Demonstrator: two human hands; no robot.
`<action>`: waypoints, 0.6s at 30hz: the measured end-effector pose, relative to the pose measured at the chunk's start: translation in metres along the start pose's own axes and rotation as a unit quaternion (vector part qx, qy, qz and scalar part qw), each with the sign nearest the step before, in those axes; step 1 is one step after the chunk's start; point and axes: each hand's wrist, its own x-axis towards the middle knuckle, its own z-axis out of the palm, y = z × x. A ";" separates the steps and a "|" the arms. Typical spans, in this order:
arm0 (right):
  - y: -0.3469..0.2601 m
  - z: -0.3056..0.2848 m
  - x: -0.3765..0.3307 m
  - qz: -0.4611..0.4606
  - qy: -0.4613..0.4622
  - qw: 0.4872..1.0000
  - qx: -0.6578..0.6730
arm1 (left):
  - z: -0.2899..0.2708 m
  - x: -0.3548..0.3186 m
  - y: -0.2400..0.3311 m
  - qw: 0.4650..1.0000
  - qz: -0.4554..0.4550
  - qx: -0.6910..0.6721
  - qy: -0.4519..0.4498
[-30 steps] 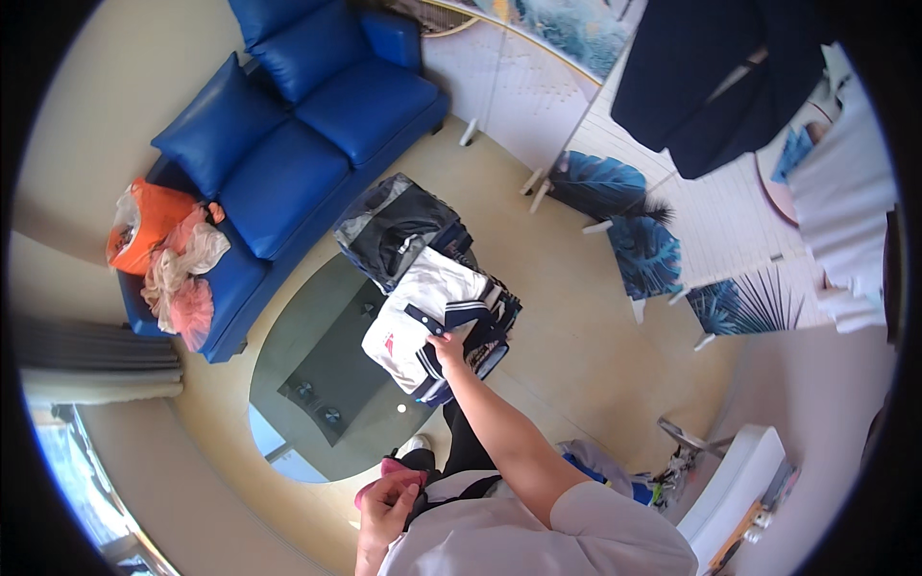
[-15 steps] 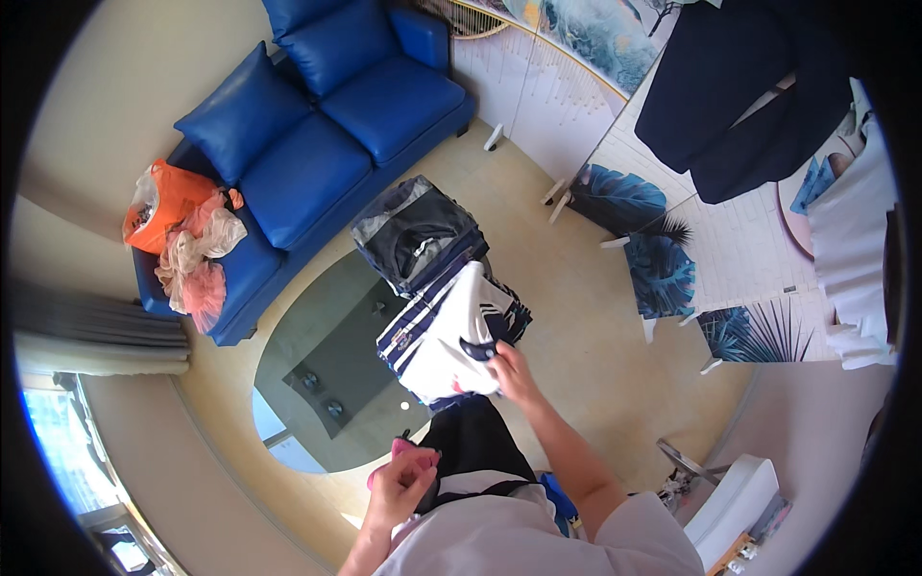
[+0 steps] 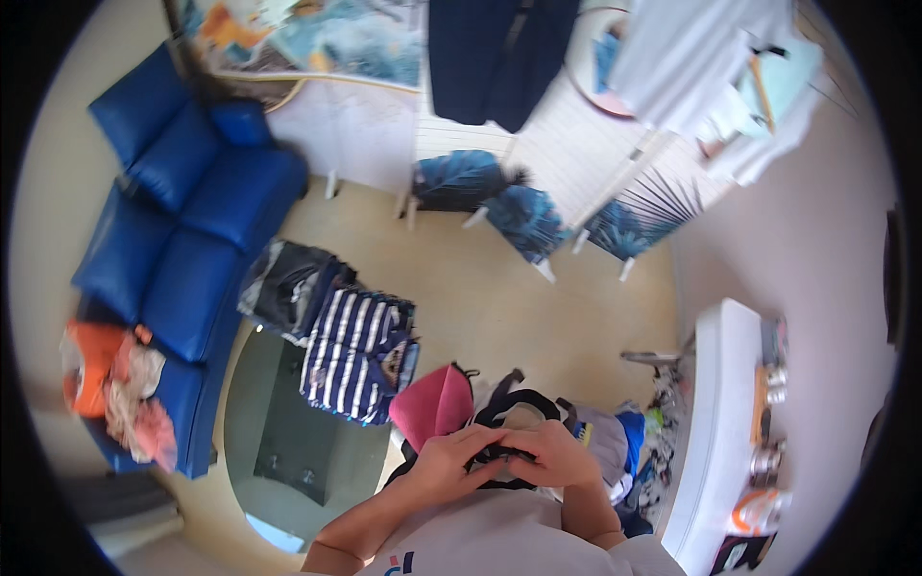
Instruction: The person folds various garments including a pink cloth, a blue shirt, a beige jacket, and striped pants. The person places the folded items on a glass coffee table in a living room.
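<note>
My left hand (image 3: 447,463) and my right hand (image 3: 557,455) meet in front of my waist, fingers bent and pressed together on a piece of black fabric (image 3: 488,453). Its kind cannot be made out. A pink, angular piece with a dark edge (image 3: 434,398) sticks out beyond my left hand. Beyond my right hand is a black-rimmed item with a beige inside (image 3: 523,415). Whether these parts belong together is unclear. To the left, a folded navy-and-white striped garment (image 3: 348,357) tops a stack of clothes. Dark grey folded clothes (image 3: 293,288) lie behind it.
The stacks stand by an oval glass table (image 3: 322,437). A blue sofa (image 3: 197,278) at the left bears an orange bag (image 3: 96,365). On the right, loose clothes (image 3: 615,444) are heaped beside a white cabinet (image 3: 715,413). Hung garments (image 3: 696,58) and patterned panels (image 3: 523,216) line the back.
My view has swung to the right. The white garment my right hand held over the stack is off it, exposing the striped garment. My right hand has come back to join the left.
</note>
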 end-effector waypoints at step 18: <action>0.093 -0.049 -0.084 0.003 0.127 0.992 0.021 | 0.093 0.083 -0.009 0.982 -0.145 0.030 -0.114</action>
